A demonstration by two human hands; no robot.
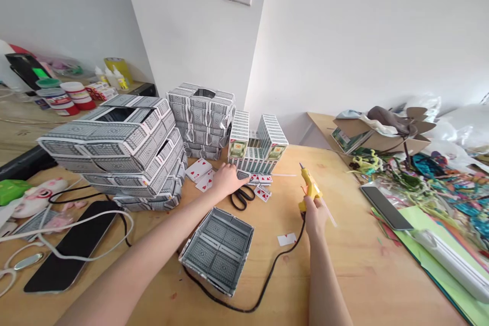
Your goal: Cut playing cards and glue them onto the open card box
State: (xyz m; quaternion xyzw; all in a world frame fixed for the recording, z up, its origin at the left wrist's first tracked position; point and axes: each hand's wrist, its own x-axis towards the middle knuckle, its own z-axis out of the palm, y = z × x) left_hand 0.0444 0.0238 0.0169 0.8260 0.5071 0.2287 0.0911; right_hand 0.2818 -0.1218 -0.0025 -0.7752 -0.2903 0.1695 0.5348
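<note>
Yellow plastic covers the glue gun point(313, 188), its handle wrapped by the fingers of the right hand point(316, 214), nozzle tilted toward the far left. The left hand point(227, 182) reaches down among playing cards point(199, 169) on the table point(290, 290); whether its fingers grip one, I cannot tell. Just near of it lie black scissors point(240, 198). Nearer, between the forearms, sits a shallow card-built tray point(219, 244), a black cord point(267, 280) curving past its near side. To the far left stand grey patterned boxes point(130, 142).

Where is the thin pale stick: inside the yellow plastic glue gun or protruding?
Protruding: the pale stick extends from the back of the glue gun.
</note>
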